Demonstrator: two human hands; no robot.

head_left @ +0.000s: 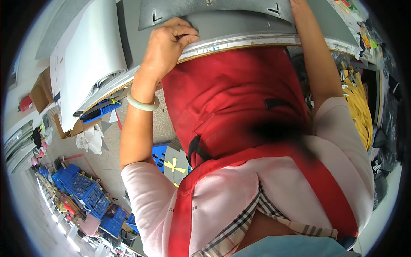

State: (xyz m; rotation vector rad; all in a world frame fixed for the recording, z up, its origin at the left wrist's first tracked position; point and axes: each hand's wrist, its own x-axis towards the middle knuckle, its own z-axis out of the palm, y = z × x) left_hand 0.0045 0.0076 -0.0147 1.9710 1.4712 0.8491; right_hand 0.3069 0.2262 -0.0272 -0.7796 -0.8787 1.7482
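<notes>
A grey panel [239,12] with a curved lower edge and black corner marks lies on the dark grey table surface [231,26] at the top of the head view. Beside its left corner, my left hand [171,37] rests near the table's front edge. The fingers are curled and thumb and forefinger come together; what they pinch, if anything, is hidden. My right hand [296,3] is at the panel's right end, mostly cut off by the upper edge of the picture, so its fingers do not show.
A large white roll of sheet material [92,55] lies on the table's left, close to my left forearm. Cardboard boxes [41,90] and blue crates [87,192] stand on the left side. Yellow material [357,107] hangs below the table at right. Loose scraps [370,36] lie at the far right.
</notes>
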